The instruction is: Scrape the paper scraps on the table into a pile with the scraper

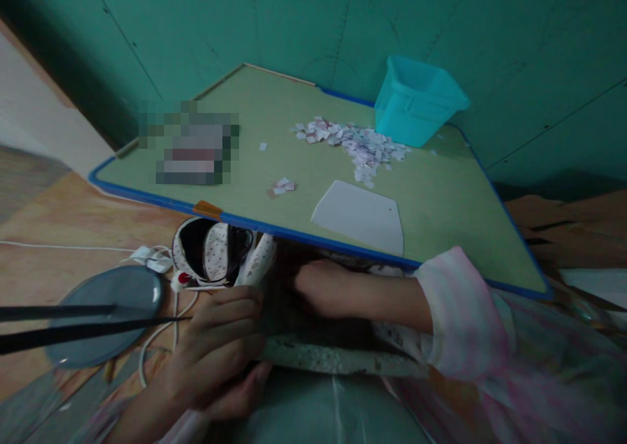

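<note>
A dark-mouthed bag (337, 358) with a pale, dark-spotted rim lies open at my lap, partly under the table edge. My left hand (225, 339) is closed around the left side of its rim, fingers curled and thumb below. Inside the bag's opening sits my right hand (318, 287), its wrist bent and its fingers hidden in shadow, so what it holds cannot be seen. On the table (455, 215) above, a heap of small white paper pieces (365, 147) spreads beside a turquoise plastic bin (416, 101). A white board-like sheet (362, 215) lies near the front edge.
A spotted bag (215, 251) stands open on the floor at left. Near it are a grey-blue round seat (108, 313), a white cable and a plug piece with a red button (183, 279). A pixelated patch covers something at the table's left. The green wall borders the table's back.
</note>
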A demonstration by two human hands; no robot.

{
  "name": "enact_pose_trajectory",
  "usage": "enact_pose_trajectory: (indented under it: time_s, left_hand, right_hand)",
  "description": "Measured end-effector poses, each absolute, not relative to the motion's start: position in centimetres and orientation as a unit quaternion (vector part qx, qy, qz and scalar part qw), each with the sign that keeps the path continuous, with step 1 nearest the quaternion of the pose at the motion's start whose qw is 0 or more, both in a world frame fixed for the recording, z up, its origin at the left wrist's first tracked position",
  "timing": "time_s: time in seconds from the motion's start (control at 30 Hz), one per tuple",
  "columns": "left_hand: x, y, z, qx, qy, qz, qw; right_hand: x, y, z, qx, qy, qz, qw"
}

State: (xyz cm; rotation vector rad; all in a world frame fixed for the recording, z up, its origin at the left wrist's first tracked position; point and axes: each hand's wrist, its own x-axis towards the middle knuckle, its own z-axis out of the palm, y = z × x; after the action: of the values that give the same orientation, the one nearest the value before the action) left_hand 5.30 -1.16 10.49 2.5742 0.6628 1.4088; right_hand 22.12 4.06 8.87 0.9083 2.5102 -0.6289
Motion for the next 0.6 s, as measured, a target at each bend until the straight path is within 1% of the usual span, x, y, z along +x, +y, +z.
enact_pose_trajectory:
  time_s: [0.17, 0.3, 0.4, 0.5, 0.6]
  left_hand:
    - [5.2, -1.0, 10.9, 0.870, 0.190, 0.447, 0.083]
    - [5.0, -1.0, 10.9, 0.875, 0.221, 0.430, 0.042]
    - [4.5, -1.1, 10.7, 0.880, 0.228, 0.414, 0.055]
    - [4.0, -1.0, 10.6, 0.897, 0.193, 0.391, 0.075]
    - [4.0, -0.8, 10.8, 0.894, 0.191, 0.401, 0.056]
  right_hand:
    - [23.3, 4.2, 9.1, 0.387, 0.868, -0.262, 0.165]
    - [24.7, 4.4, 9.4, 0.394, 0.858, -0.307, 0.121]
    - [25.7, 4.5, 9.7, 0.390, 0.845, -0.354, 0.093]
    - [26.3, 4.6, 10.1, 0.362, 0.841, -0.386, 0.108]
    - [26.4, 4.5, 10.4, 0.310, 0.855, -0.389, 0.146]
